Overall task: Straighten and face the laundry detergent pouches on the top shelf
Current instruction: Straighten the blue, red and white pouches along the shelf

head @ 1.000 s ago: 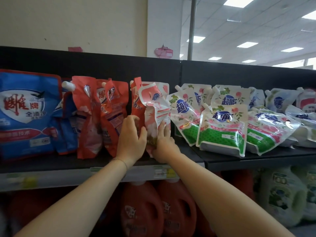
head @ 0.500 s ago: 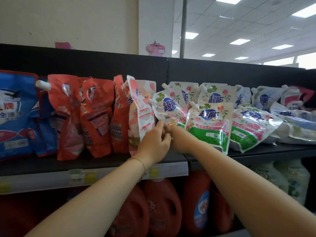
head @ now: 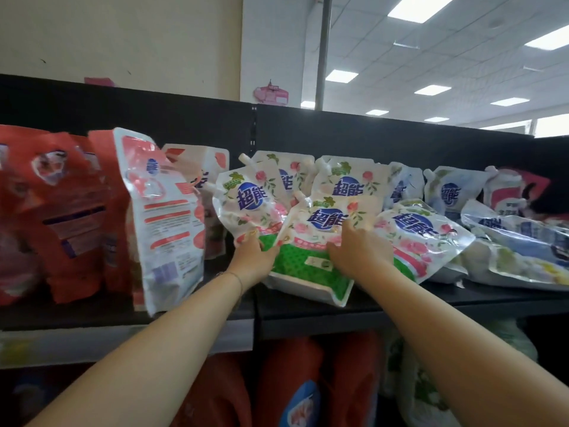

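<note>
Top shelf, black, running across the view; items listed left to right: red pouches standing upright at far left, backs facing out; white-and-pink pouch standing just beside them, turned back-out and leaning slightly; left hand reaching up between this pouch and the green ones, fingers curling onto the lower edge of a tilted green-and-white pouch, though whether they are truly gripping cannot be told; front green-and-white pouch leaning back at the shelf edge, label facing forward; right hand lying spread and flat against its front face, fingers open and pressing; further green-and-white pouches slumping on their backs to the right; blue-and-white pouches lying flat at far right; red jugs sitting on the shelf below
</note>
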A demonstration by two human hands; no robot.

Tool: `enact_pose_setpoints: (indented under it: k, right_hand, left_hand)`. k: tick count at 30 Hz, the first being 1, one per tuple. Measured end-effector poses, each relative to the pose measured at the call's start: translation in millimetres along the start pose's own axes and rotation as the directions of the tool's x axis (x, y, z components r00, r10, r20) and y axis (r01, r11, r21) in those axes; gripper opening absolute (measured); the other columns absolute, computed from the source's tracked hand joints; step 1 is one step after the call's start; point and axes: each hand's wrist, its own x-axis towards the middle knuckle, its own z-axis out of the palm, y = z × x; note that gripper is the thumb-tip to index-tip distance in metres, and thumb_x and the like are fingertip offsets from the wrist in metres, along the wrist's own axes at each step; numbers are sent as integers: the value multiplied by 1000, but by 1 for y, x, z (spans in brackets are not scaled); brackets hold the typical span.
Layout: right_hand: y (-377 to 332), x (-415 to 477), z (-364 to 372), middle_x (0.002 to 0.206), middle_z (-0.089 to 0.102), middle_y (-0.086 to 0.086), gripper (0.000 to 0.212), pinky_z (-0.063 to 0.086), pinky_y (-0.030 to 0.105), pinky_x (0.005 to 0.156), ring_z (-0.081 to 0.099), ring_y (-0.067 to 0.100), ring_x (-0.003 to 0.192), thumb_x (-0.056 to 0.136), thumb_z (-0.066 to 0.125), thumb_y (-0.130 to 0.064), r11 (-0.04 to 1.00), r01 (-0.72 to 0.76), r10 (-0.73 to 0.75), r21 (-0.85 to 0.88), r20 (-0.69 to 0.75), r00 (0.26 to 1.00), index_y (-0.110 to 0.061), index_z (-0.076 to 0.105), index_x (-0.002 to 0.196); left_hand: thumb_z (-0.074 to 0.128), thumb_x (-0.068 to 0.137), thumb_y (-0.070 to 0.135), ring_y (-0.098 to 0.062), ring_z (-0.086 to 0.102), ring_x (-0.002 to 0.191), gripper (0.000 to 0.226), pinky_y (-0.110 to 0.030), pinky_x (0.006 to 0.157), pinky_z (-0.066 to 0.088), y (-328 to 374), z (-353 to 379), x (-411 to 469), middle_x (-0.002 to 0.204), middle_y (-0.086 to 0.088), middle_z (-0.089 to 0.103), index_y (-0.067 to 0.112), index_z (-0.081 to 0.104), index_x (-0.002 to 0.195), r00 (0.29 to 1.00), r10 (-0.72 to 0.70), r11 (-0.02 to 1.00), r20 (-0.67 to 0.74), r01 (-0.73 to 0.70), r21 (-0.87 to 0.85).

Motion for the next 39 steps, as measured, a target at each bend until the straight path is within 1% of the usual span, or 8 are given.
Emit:
enact_pose_setpoints:
  k: [3,9,17,23,29,33,37,39]
  right_hand:
    - [18,8,10,117,59,11,78,51,36,73,61,31,98,88,34,-69,1000,-16,16,-3,40,999,-13,29,141]
    - [23,11,21,118,61,11,83,50,37,77,60,31,103,85,43,-70,976,0,-25,216,113,993,-11,26,141]
    - [-9,3,31,77,57,2,63,45,35,52,56,19,62,92,46,-7,792,313,-294,524,-121,948,-18,16,146]
    - [-38,6,42,131,51,15,77,51,49,54,57,27,59,86,49,8,679,525,-432,514,-299,851,-33,12,138]
    - [-63,18,46,99,58,-4,55,49,35,68,60,18,73,97,47,-22,426,346,-313,836,-223,923,-31,15,140]
    - [-70,43,52,102,60,2,33,43,29,69,58,16,87,96,49,-27,345,126,-74,930,-107,992,-18,41,126]
    - [-75,66,69,124,52,10,66,45,35,81,53,24,101,83,69,-33,327,-257,-27,909,281,959,-7,36,133]
    - [-78,70,72,130,48,11,83,44,40,95,50,29,115,76,74,-40,423,-321,-49,847,375,926,-5,31,138]
  left_hand:
    - [49,95,45,-32,56,110,42,-32,81,41,10,15,12,112,-11,60,10,51,118,997,-61,994,-39,64,90]
    - [51,87,60,-33,32,138,90,-40,107,34,13,32,24,156,-12,22,11,13,152,959,-243,968,-146,249,28]
    - [61,69,72,-23,58,108,79,-36,95,46,-4,15,6,124,2,61,25,52,132,976,-170,982,-138,155,-112]
    - [67,85,40,-17,51,98,43,-32,80,42,-13,-9,-16,105,0,52,14,38,103,912,95,992,-400,-120,-37]
    - [53,97,22,-13,50,91,40,-28,75,41,-26,-30,-32,107,7,46,13,30,127,837,276,961,-472,-226,162]
    - [49,98,15,-13,50,68,20,-23,50,34,-38,-37,-32,85,6,50,16,30,102,766,237,971,-597,-176,160]
    - [50,97,16,-12,55,67,23,-21,49,36,-44,-39,-32,81,4,53,15,28,99,742,221,975,-633,-193,113]
    - [54,96,20,-14,59,72,26,-26,53,43,-45,-38,-33,84,4,55,16,28,99,745,230,971,-626,-219,96]
